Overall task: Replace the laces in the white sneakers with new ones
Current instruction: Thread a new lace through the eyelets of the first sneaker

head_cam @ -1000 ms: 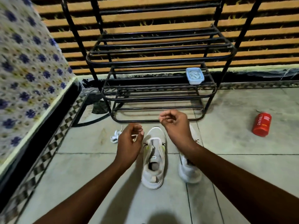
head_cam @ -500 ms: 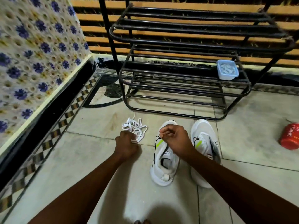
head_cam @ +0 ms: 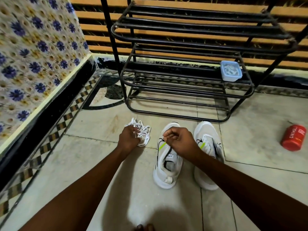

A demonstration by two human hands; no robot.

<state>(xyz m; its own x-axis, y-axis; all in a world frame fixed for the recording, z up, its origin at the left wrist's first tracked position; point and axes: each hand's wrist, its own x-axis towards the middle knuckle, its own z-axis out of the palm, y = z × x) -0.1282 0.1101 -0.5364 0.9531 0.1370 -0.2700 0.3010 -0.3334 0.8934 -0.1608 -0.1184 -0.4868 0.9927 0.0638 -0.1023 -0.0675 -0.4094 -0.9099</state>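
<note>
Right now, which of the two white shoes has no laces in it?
The left sneaker, the one under the right hand. Its top gapes open with no laces showing, while the right sneaker beside it shows white laces across its tongue.

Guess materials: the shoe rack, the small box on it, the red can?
Shoe rack: looks like black-painted metal tubing; thin round bent bars with dull glints. Small box: likely translucent bluish plastic; pale contents show through its top. Red can: glossy red with white print; metal or plastic, can't tell.
</note>
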